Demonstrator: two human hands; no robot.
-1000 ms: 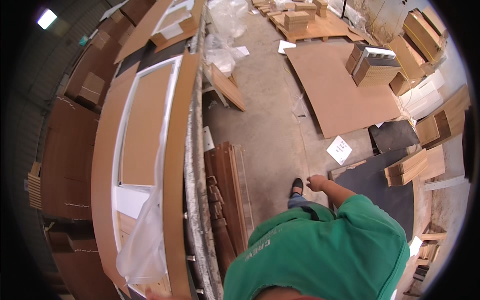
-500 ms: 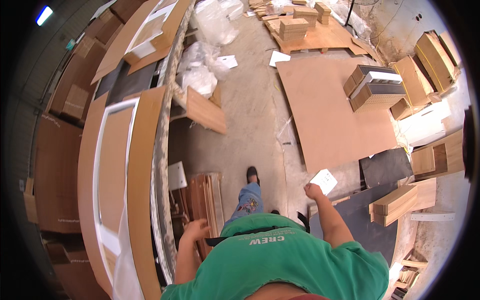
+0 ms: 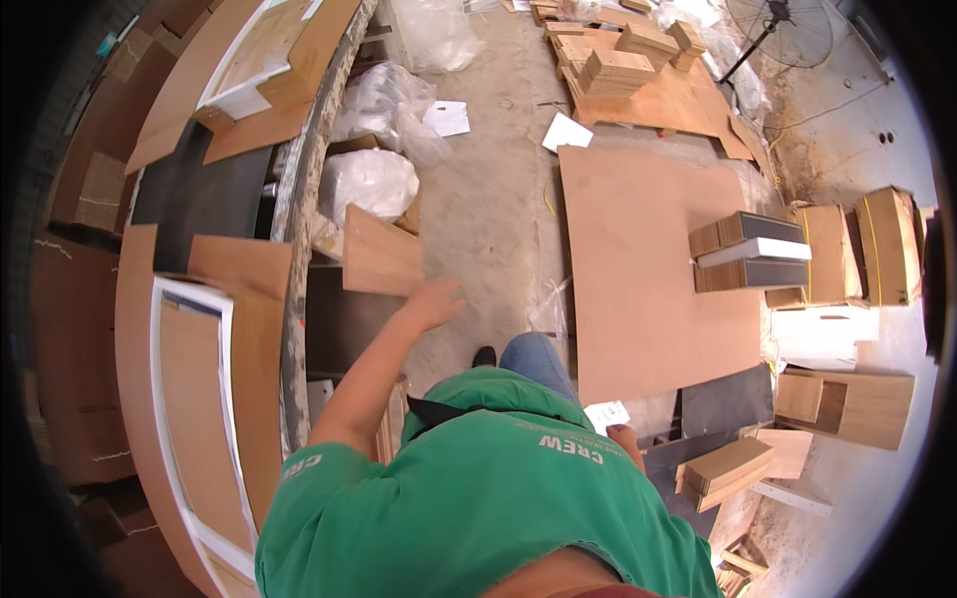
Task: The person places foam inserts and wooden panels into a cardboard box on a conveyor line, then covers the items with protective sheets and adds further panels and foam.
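My left hand (image 3: pixel 436 303) is held out over the concrete floor, slightly blurred, its fingers stretched and nothing in them. In the picture it sits just right of a slanted wooden panel (image 3: pixel 381 252) beside the long workbench. Down by my right side, my right hand (image 3: pixel 623 436) is closed on a white sheet of paper (image 3: pixel 606 415) with dark print. My shirt hides part of that arm.
A long bench on my left carries cardboard and a white-edged frame (image 3: pixel 227 399). Bagged plastic (image 3: pixel 384 105) lies ahead of it. To my right are a large brown board (image 3: pixel 653 299), stacked panels (image 3: pixel 753 251) and wood pieces (image 3: pixel 728 470). A fan (image 3: pixel 783 30) stands far right.
I have stepped forward along the aisle. My left arm has swung forward and out, while my right hand, still with the paper, has dropped back toward my side.
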